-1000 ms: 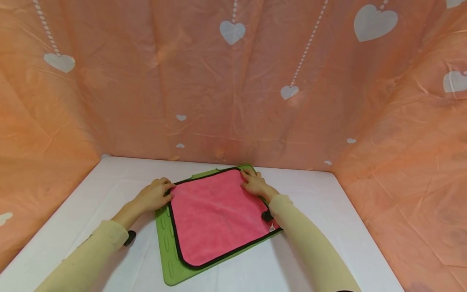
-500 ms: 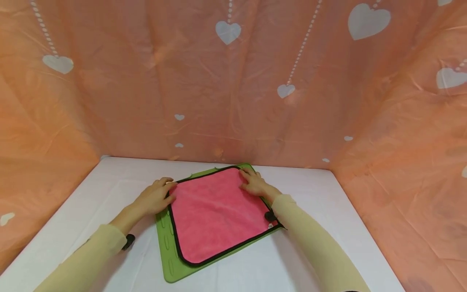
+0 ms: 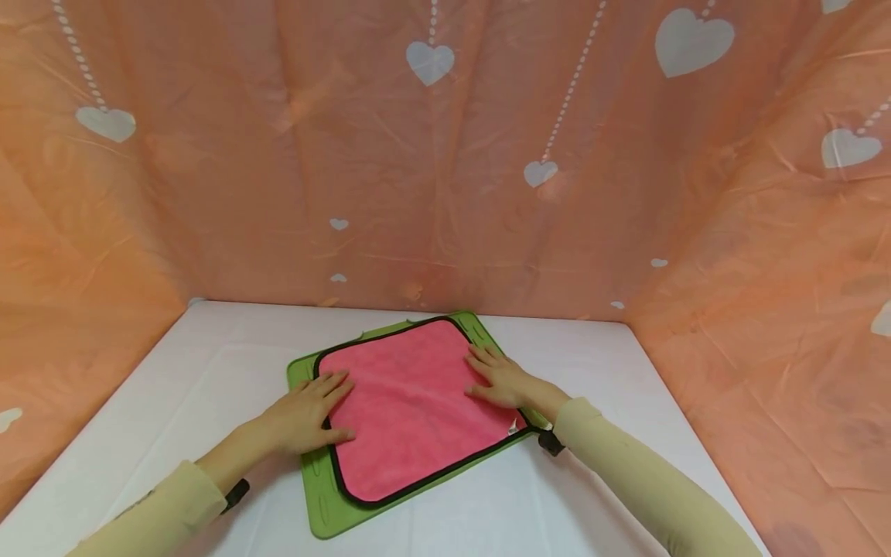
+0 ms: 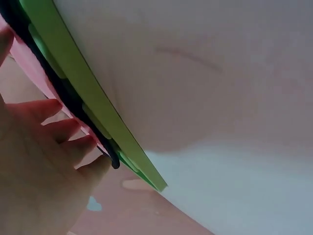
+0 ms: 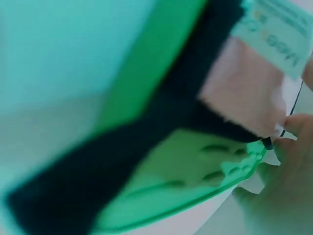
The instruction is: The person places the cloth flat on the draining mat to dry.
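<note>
A pink cloth with a black border lies spread over a green board, which shows along the left side and the far edge. My left hand rests on the cloth's left edge, fingers extended across the black border. Opposite it, my right hand touches the right edge with its fingers spread. In the left wrist view, the left fingers reach over the cloth beside the board's thick rim. The right wrist view shows a printed label at a cloth corner and grooves in the board.
A white table surface surrounds the board. Orange curtains with white hearts enclose the table at the back and both sides. A black wrist device sits under the right sleeve.
Both hands have slid from the far corners of the cloth towards the near side. Their fingers have straightened and spread. The cloth and the board stay almost in place.
</note>
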`<move>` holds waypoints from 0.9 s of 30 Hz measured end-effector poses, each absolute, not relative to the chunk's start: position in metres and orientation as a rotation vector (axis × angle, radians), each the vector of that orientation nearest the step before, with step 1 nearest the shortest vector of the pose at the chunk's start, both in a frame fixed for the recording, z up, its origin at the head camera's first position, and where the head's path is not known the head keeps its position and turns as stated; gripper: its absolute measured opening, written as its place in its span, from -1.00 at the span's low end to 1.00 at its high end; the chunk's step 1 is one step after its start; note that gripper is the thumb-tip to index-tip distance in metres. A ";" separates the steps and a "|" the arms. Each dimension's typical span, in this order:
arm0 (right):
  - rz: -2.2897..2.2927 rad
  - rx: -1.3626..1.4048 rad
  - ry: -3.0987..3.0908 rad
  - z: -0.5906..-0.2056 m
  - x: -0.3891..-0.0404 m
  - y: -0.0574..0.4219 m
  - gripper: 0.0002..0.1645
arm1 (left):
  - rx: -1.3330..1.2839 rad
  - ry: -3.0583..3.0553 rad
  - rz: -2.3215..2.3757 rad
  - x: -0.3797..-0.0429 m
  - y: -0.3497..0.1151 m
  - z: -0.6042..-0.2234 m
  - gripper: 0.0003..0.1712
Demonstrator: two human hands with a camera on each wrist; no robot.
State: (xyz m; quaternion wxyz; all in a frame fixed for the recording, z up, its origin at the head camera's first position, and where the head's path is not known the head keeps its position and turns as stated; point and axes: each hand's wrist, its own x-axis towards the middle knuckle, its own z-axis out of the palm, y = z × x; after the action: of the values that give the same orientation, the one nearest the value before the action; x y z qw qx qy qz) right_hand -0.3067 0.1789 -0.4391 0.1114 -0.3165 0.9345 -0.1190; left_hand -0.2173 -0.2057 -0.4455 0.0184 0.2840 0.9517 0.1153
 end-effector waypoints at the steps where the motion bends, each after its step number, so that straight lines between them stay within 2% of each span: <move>1: -0.331 -0.930 2.745 -0.439 -0.305 0.181 -0.15 | 0.865 2.935 0.362 -0.216 -0.206 -0.446 0.06; 13: -0.152 -0.889 2.771 -0.442 -0.298 0.188 -0.17 | 0.787 2.864 0.375 -0.209 -0.205 -0.445 0.20; 27: -0.394 -0.843 2.838 -0.442 -0.296 0.203 -0.14 | 0.765 3.034 0.391 -0.213 -0.221 -0.440 0.11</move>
State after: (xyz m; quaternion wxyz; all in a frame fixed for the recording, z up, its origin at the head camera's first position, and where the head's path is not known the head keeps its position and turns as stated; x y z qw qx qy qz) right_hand -0.2960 0.2028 -0.4417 0.0773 -0.2813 0.9474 -0.1316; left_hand -0.2126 -0.2208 -0.4405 -0.0058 0.2427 0.9621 0.1240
